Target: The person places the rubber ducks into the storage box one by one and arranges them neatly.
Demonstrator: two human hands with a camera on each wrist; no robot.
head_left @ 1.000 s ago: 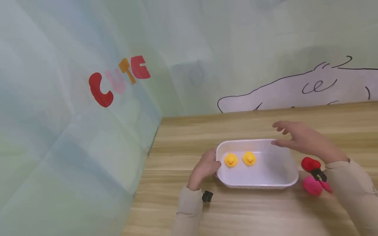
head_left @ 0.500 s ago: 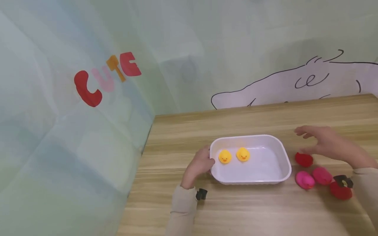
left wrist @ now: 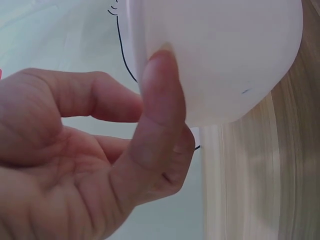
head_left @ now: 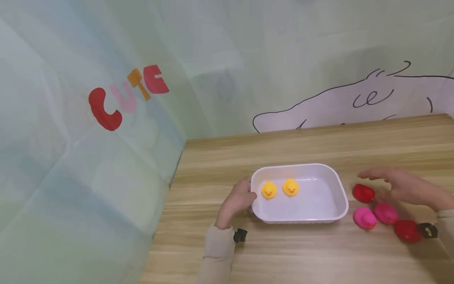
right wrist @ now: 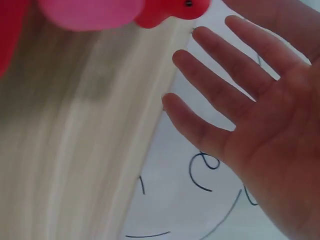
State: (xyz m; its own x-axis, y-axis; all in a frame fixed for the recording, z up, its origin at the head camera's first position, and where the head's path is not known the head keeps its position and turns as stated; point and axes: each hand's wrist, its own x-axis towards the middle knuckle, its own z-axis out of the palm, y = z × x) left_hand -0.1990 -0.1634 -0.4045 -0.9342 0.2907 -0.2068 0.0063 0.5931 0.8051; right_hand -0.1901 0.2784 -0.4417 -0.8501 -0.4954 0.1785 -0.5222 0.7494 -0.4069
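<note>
My left hand [head_left: 238, 198] pinches the left end of a white plastic tray [head_left: 315, 199], thumb on the inside of the rim in the left wrist view. In the tray's left half sit two yellow rubber ducks [head_left: 268, 190], side by side and facing me. My right hand [head_left: 411, 186] hovers right of the tray with spread fingers and holds nothing. Close by its fingers is a red rubber duck [head_left: 363, 193]. Two pink rubber ducks [head_left: 364, 218] and another red rubber duck [head_left: 408, 231] lie below, nearer my right sleeve.
The wood-grain table [head_left: 283, 256] carries everything. Along its left side and back stand pale printed sheets [head_left: 213, 59], one with the word CUTE. A black wrist mount [head_left: 240, 236] is on my left sleeve, another [head_left: 427, 230] on my right.
My right hand has moved from over the tray's far right rim to beside the red and pink ducks, which show more fully. The left hand keeps its grip; the view has shifted slightly.
</note>
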